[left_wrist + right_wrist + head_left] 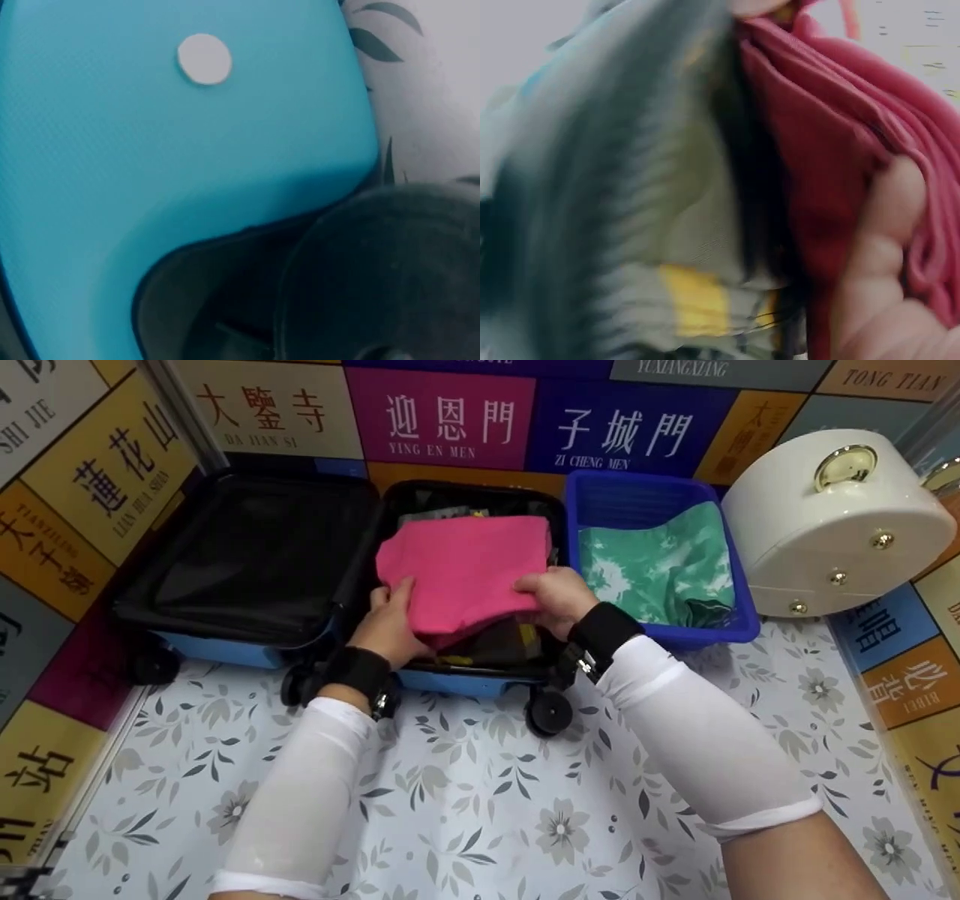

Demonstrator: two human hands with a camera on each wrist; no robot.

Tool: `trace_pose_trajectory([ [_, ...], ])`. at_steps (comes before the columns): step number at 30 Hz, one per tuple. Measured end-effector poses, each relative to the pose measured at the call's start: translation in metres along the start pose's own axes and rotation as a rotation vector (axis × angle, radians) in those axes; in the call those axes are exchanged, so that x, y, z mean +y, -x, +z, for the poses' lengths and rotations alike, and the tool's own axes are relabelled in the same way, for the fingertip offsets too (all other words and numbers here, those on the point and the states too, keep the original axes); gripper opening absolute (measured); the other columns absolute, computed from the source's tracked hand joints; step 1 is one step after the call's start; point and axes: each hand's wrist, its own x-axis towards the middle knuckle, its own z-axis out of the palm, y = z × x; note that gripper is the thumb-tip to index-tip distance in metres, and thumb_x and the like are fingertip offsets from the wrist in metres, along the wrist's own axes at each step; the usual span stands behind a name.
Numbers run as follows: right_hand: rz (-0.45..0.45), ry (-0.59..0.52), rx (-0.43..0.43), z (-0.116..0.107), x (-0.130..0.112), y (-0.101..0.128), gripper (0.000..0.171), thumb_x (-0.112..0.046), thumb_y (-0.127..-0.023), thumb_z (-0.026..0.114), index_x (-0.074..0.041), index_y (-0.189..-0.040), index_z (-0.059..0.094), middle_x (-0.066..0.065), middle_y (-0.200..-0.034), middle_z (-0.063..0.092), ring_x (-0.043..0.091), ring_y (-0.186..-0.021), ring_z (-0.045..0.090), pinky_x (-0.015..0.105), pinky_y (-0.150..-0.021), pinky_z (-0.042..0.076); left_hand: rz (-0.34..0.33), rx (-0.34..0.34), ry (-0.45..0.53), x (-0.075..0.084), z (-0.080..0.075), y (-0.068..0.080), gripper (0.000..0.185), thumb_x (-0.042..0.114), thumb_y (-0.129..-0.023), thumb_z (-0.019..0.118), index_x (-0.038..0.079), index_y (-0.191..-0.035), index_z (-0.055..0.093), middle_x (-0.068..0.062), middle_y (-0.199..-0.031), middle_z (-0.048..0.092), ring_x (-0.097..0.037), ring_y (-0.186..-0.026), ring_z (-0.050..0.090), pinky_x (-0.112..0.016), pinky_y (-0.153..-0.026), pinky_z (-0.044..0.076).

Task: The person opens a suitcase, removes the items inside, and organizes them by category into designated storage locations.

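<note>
A folded pink cloth point(465, 566) is held over the right half of an open suitcase point(450, 684). At its left edge my left hand point(394, 626) grips it, thumb on top. My right hand point(559, 596) pinches the right edge; in the right wrist view, fingers point(885, 247) curl among the layered folds of the pink cloth point(817, 150). Beneath it, dark grey clothing with yellow parts point(694, 300) lies in the suitcase. The left wrist view has only the suitcase's blue shell point(187, 142) and a black wheel point(390, 277); the left hand is not seen there.
The suitcase's black-lined other half point(255, 555) lies to the left. On the right stands a blue basket point(667, 637) holding a green and white tie-dyed cloth point(660, 562). Beyond it is a white rounded case point(832, 525) with gold fittings. Printed panels point(442, 416) wall the floral-patterned surface point(487, 810).
</note>
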Motion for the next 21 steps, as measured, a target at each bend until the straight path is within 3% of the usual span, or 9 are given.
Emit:
trace_pose_trajectory([
  [3,0.04,-0.026,0.032,-0.003,-0.001,-0.001,0.019,-0.015,-0.1,0.068,-0.005,-0.112,0.057,0.003,-0.075,0.074,0.016,-0.061,0.071,0.032,-0.056,0.056,0.003,0.008,-0.012,0.001,0.001,0.0,0.122,0.022,-0.073,0.093,0.022,-0.17,0.018,-0.029,-0.164,0.023,-0.054,-0.129,0.055,-0.056,-0.11,0.049],
  [8,0.115,0.096,-0.033,-0.008,0.008,-0.006,0.023,-0.017,-0.103,0.066,-0.005,-0.117,0.052,0.003,-0.071,0.072,0.015,-0.054,0.065,0.029,-0.048,0.052,-0.005,0.008,-0.038,0.001,0.001,0.0,0.115,0.013,-0.076,0.084,0.024,-0.17,0.017,-0.029,-0.163,0.025,-0.053,-0.126,0.056,-0.058,-0.106,0.051],
  [15,-0.008,0.217,0.0,-0.008,0.015,-0.005,0.049,-0.003,-0.104,0.057,-0.01,-0.151,0.047,0.006,-0.094,0.067,0.014,-0.059,0.065,0.03,-0.051,0.052,-0.009,0.007,-0.043,0.002,0.002,0.001,0.114,0.016,-0.079,0.084,0.023,-0.17,0.016,-0.029,-0.164,0.024,-0.051,-0.127,0.057,-0.057,-0.105,0.052],
  [21,-0.074,0.168,0.037,-0.001,0.016,0.003,0.055,-0.005,-0.104,0.055,-0.016,-0.157,0.047,0.005,-0.107,0.062,0.012,-0.067,0.069,0.03,-0.057,0.058,-0.015,-0.006,-0.066,0.003,0.003,0.004,0.124,0.037,-0.075,0.094,0.022,-0.17,0.015,-0.03,-0.165,0.023,-0.055,-0.133,0.053,-0.059,-0.109,0.049],
])
